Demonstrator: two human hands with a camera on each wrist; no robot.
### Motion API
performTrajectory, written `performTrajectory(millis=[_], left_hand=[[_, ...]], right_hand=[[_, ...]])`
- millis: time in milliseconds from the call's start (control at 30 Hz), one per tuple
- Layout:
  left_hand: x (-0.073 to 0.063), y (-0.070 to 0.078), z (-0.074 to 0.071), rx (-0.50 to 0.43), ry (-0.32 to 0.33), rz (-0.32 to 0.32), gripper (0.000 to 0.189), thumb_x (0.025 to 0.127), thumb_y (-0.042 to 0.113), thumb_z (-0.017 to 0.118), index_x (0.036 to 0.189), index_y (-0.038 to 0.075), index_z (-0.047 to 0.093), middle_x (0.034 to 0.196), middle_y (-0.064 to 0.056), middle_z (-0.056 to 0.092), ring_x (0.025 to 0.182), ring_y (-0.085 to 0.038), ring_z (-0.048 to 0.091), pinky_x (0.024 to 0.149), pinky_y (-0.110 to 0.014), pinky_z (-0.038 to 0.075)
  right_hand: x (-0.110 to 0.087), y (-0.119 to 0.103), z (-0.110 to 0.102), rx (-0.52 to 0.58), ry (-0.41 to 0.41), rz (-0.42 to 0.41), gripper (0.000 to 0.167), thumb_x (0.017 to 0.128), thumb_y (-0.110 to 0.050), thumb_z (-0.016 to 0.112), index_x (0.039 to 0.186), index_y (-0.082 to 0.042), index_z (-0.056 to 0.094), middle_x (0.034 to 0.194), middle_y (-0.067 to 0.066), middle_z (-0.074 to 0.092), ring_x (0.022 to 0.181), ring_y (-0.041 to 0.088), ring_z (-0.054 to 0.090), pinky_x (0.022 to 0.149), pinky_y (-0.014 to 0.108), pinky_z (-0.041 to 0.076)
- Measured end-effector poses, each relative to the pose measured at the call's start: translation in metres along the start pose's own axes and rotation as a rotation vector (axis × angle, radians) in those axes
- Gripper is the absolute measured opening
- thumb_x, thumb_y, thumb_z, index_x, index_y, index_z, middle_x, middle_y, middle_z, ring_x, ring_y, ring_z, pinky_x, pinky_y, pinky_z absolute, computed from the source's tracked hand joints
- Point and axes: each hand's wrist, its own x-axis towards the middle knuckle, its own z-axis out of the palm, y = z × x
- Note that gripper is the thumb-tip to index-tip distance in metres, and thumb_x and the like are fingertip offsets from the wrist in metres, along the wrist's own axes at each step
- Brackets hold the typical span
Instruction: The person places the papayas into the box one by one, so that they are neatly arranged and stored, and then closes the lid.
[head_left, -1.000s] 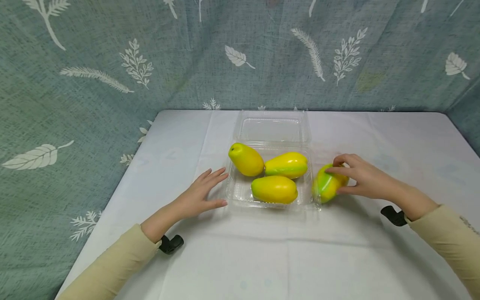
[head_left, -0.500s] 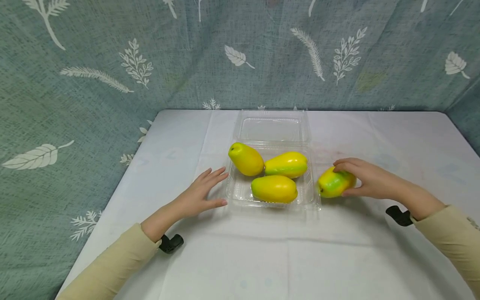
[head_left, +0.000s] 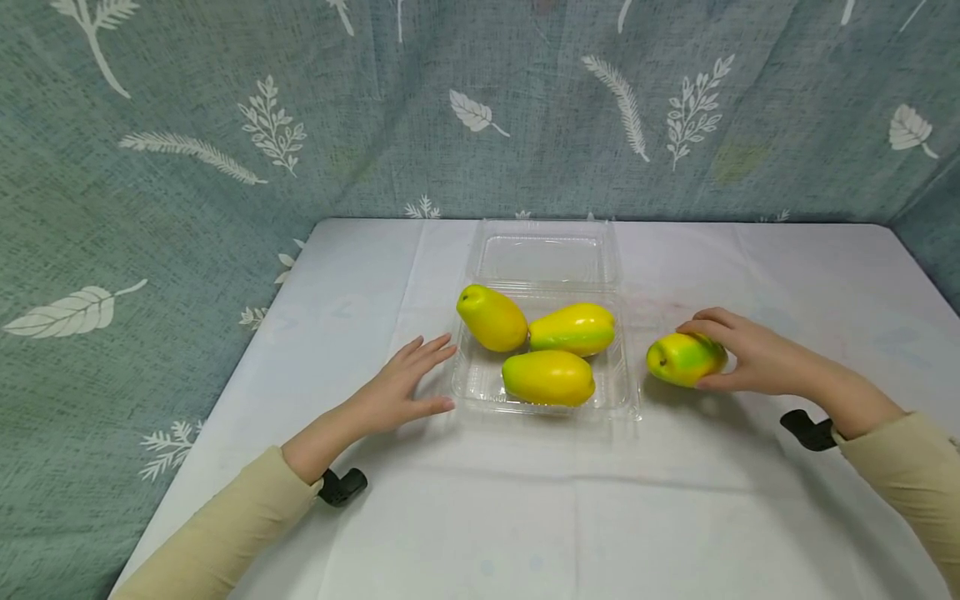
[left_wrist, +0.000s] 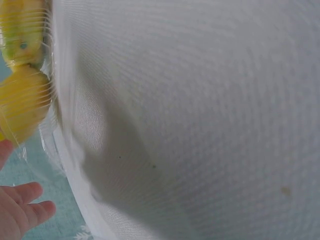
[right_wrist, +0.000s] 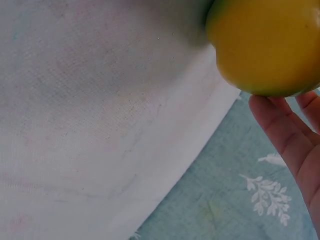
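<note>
My right hand grips a yellow-green papaya just right of a clear plastic clamshell box. Thumb and fingers lie on either side of the fruit, and its shadow falls on the cloth below. In the right wrist view, fingertips press against the yellow papaya. Three more papayas lie in the box: one at back left, one at back right, one in front. Beside the box's left edge, my left hand has its fingers spread and holds nothing.
The box's lid lies folded back toward the table's far edge. A white cloth covers the table. Behind and to the left hangs a green-blue curtain with white leaf prints.
My right hand has moved right with the papaya, away from the box's right edge, and the fruit has turned so its stem end faces left. The left hand has stayed put.
</note>
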Motion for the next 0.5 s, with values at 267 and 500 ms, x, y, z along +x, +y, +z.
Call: performTrajectory(millis=[267,500], left_hand=[[0.0006,-0.0007,-0.0002,0.009,0.003,0.006,0.074,0.083,0.047,0.062,0.143,0.016,0.032,0.152,0.0,0.019,0.138,-0.04,0.01,0.104,-0.062,0.017],[0.0005,0.0003,-0.0006,-0.002,0.006,-0.007,0.074,0.082,0.043,0.064,0.143,0.017,0.032,0.152,0.002,0.02,0.138,-0.04,0.011,0.104,-0.062,0.018]], right_hand=[[-0.0028,0.0041,0.0011,0.039,0.09,0.02,0.057,0.071,-0.017,0.078,0.119,-0.004,0.049,0.112,0.009,0.056,0.096,0.021,0.053,0.076,0.038,0.049],[-0.003,0.0056,-0.0056,0.081,0.141,0.083,0.061,0.073,-0.021,0.077,0.121,0.001,0.046,0.113,0.016,0.056,0.094,0.028,0.055,0.073,0.041,0.051]])
